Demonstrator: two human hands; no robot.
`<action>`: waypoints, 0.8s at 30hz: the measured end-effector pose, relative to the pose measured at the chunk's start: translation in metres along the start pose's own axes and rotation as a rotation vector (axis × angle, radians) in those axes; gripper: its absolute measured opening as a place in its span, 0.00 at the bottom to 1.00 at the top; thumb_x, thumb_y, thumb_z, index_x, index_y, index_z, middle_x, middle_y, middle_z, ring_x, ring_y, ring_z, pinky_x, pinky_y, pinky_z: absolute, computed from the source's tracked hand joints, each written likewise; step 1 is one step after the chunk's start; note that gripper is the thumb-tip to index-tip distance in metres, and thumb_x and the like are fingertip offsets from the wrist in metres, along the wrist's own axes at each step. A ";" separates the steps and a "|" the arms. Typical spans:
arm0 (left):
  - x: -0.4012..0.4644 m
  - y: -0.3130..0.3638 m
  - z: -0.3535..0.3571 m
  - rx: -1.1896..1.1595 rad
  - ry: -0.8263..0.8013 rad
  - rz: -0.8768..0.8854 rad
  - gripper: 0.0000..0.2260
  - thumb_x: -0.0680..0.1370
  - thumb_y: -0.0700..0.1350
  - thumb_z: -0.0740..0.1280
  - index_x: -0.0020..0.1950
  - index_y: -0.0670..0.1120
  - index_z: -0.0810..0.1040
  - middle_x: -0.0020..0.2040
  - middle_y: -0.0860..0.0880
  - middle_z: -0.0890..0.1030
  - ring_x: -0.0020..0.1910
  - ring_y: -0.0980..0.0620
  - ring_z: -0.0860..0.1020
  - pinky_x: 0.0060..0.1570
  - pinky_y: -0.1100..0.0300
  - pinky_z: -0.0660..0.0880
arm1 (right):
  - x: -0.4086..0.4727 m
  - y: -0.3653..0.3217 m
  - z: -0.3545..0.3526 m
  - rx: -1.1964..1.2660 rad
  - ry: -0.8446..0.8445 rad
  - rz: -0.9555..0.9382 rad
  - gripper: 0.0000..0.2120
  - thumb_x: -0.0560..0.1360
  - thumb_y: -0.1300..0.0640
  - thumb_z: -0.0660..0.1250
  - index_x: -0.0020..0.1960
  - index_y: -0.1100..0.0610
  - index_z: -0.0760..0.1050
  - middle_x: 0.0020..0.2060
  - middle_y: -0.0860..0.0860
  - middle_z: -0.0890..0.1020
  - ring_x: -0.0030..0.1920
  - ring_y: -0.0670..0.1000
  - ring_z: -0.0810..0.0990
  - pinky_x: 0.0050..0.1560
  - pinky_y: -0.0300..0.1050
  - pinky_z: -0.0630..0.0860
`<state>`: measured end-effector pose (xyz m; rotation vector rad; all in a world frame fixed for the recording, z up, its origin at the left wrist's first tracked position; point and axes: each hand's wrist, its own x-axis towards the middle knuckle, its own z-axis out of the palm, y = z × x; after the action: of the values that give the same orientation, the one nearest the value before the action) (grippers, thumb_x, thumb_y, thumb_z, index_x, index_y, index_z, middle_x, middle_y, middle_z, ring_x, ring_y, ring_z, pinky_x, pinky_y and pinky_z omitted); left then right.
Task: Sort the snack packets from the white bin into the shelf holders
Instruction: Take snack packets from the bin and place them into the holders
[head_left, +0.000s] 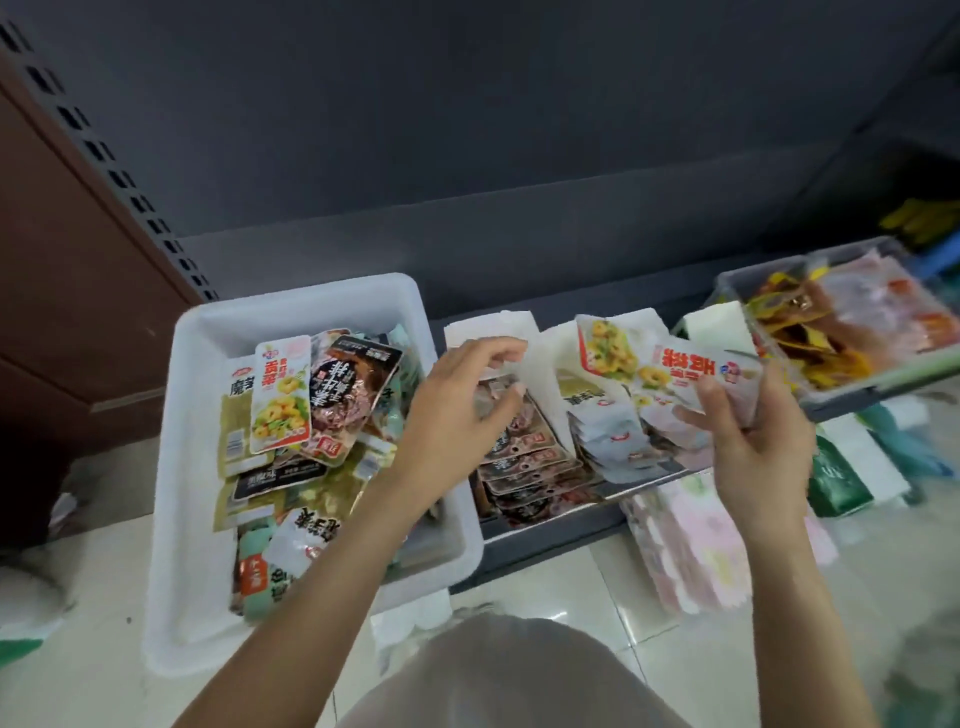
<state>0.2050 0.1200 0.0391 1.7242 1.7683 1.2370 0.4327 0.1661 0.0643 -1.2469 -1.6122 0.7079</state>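
I am gripping a white snack packet (696, 376) in my right hand (753, 441); my left hand (457, 410), fingers unclenched and empty, is hovering beside the white bin (311, 296).

Soft even light, motion blur, wide-angle bending at edges.

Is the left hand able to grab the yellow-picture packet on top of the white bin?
Probably yes: the left hand is empty beside the white bin, and that packet lies uncovered on top.

Grey tray (727, 283) of orange packets sat far right, green bag (836, 483) on pale tiled floor (623, 613), brown panel (67, 270) at left.
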 end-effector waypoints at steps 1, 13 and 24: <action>0.010 0.004 0.014 0.035 -0.077 0.031 0.15 0.76 0.42 0.67 0.62 0.50 0.74 0.58 0.56 0.77 0.59 0.58 0.72 0.60 0.64 0.67 | 0.005 0.008 -0.013 -0.067 0.038 -0.019 0.10 0.79 0.61 0.63 0.46 0.46 0.70 0.43 0.38 0.78 0.44 0.32 0.79 0.42 0.28 0.75; 0.076 -0.003 0.133 0.687 -0.549 0.159 0.26 0.81 0.53 0.55 0.77 0.48 0.52 0.78 0.50 0.51 0.76 0.53 0.45 0.72 0.50 0.36 | 0.080 0.091 -0.024 -0.543 -0.223 -0.201 0.10 0.77 0.67 0.62 0.55 0.59 0.78 0.41 0.55 0.84 0.40 0.57 0.82 0.36 0.33 0.65; 0.076 -0.003 0.137 0.645 -0.509 0.196 0.21 0.82 0.51 0.53 0.75 0.50 0.60 0.77 0.52 0.57 0.76 0.54 0.47 0.73 0.49 0.37 | 0.084 0.116 -0.024 -0.684 -0.816 -0.263 0.23 0.71 0.68 0.62 0.61 0.51 0.78 0.54 0.49 0.82 0.55 0.49 0.78 0.61 0.49 0.73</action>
<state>0.2956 0.2351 -0.0146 2.3338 1.7986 0.2097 0.4982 0.2795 0.0008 -1.2237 -2.8041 0.5312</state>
